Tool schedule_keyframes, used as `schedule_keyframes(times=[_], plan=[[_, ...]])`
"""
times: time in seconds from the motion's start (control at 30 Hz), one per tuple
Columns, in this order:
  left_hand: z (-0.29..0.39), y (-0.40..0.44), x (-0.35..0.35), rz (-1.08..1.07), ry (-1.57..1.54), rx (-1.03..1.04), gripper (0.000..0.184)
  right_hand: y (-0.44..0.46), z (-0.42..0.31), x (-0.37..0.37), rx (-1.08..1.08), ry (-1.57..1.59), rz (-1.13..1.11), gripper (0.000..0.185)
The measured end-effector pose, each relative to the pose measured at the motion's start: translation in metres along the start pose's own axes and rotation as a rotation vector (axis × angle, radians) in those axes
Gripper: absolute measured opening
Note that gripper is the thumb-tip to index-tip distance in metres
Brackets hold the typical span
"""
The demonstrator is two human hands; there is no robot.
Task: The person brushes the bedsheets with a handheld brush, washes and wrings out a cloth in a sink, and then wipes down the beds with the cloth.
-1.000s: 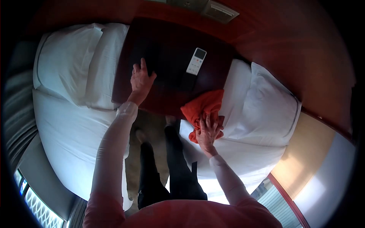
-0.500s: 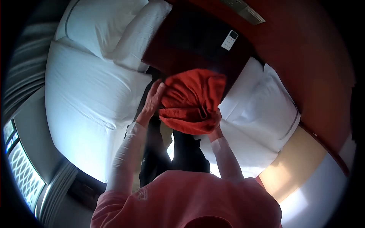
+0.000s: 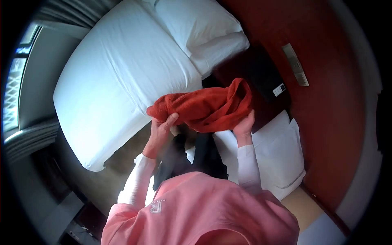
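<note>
A crumpled red cloth (image 3: 200, 106) hangs in the air between my two hands, in front of my body. My left hand (image 3: 160, 132) is closed on its left end, with the thumb lying on top. At the cloth's right end, my right hand (image 3: 245, 123) grips it from below, and its fingers are partly hidden by the fabric. A white remote control (image 3: 279, 90) lies on the dark nightstand (image 3: 264, 114), beyond my right hand.
A large white bed (image 3: 122, 77) with pillows (image 3: 198, 24) is at the upper left. Another white bed (image 3: 275, 149) stands at the right. A red-brown wall with a socket panel (image 3: 295, 65) runs along the right. A curtained window (image 3: 15, 90) is at the far left.
My left hand has left the nightstand and taken hold of the cloth. The cloth has been lifted off the right bed and stretched sideways. The view has turned toward the left bed.
</note>
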State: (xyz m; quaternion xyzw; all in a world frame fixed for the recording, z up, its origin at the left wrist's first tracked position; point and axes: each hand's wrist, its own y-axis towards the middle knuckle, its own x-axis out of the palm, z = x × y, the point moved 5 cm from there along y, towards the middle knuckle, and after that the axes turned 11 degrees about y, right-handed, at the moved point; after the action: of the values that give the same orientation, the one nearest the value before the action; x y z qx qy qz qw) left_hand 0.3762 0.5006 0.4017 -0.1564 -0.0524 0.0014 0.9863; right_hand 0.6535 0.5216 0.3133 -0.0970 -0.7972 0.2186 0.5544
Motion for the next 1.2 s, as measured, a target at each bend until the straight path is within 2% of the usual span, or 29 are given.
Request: schedule_keyframes(times=[0.07,0.13,0.2,0.23,0.33,0.37,0.4,0.47,0.5,0.53,0.57,0.6,0.67,0.73,0.77,0.83,0.9,1.0,1.03,1.07,1.1,1.13,1.2], plan=[[0.01,-0.031,-0.03,0.041,0.116,0.128,0.029,0.0,0.032,0.016,0.087,0.018,-0.219,0.063],[0.028,-0.06,-0.052,0.113,0.307,0.277,0.026,0.003,0.067,0.032,0.104,-0.11,-0.271,0.068],[0.055,-0.091,-0.075,0.129,0.677,0.437,0.022,0.003,0.098,0.038,0.134,0.036,-0.118,0.064],[0.047,-0.102,-0.089,0.147,0.649,0.376,0.021,0.009,0.113,0.033,0.219,0.116,-0.23,0.065],[0.074,-0.136,-0.118,0.318,0.785,0.526,0.024,0.0,0.166,0.068,0.248,-0.257,-0.357,0.076],[0.08,-0.147,-0.128,0.384,0.912,0.656,0.026,-0.003,0.188,0.079,0.164,-0.484,-0.419,0.087],[0.084,-0.157,-0.139,0.427,0.924,0.629,0.025,-0.002,0.208,0.081,0.166,-0.65,-0.451,0.091],[0.09,-0.18,-0.158,0.509,0.945,0.563,0.025,-0.001,0.244,0.094,-0.014,-1.169,-0.56,0.088],[0.086,-0.19,-0.17,0.519,0.909,0.51,0.025,-0.009,0.261,0.116,-0.044,-1.274,-0.558,0.081],[0.088,-0.2,-0.183,0.575,0.726,0.473,0.024,-0.016,0.274,0.136,-0.072,-1.379,-0.549,0.074],[0.089,-0.207,-0.199,0.685,0.618,0.533,0.017,-0.017,0.286,0.151,-0.141,-1.392,-0.55,0.059],[0.087,-0.215,-0.212,0.79,0.512,0.586,0.013,-0.019,0.289,0.169,-0.17,-1.44,-0.593,0.052],[0.063,-0.234,-0.246,0.86,0.061,0.334,0.022,-0.011,0.304,0.187,-0.194,-1.463,-0.616,0.04],[0.053,-0.252,-0.271,0.974,-0.234,0.38,0.028,0.0,0.318,0.201,-0.214,-1.548,-0.638,0.031],[0.053,-0.262,-0.277,1.001,-0.321,0.385,0.029,0.01,0.33,0.2,-0.147,-1.477,-0.665,0.03],[0.054,-0.268,-0.274,1.084,-0.408,0.388,0.029,0.028,0.348,0.205,-0.056,-1.431,-0.735,0.028],[0.041,-0.294,-0.272,1.203,-0.433,0.402,0.03,0.022,0.379,0.209,-0.04,-1.502,-0.846,0.027],[0.01,-0.338,-0.271,1.38,-0.39,0.396,0.032,0.003,0.429,0.213,-0.053,-1.415,-1.011,0.026],[-0.01,-0.364,-0.274,1.454,-0.368,0.346,0.032,-0.012,0.456,0.204,0.177,-1.247,-0.987,0.026],[0.02,-0.301,-0.257,1.537,-0.271,0.223,0.032,0.043,0.435,0.212,0.622,-0.908,-0.81,0.024],[0.028,-0.299,-0.25,1.625,-0.267,0.237,0.031,0.047,0.44,0.209,0.903,-0.664,-0.752,0.025],[0.035,-0.3,-0.241,1.717,-0.261,0.271,0.03,0.038,0.439,0.217,1.048,-0.586,-0.728,0.026],[0.026,-0.324,-0.234,1.85,-0.015,0.186,0.027,0.033,0.462,0.202,1.202,-0.537,-0.721,0.028]])
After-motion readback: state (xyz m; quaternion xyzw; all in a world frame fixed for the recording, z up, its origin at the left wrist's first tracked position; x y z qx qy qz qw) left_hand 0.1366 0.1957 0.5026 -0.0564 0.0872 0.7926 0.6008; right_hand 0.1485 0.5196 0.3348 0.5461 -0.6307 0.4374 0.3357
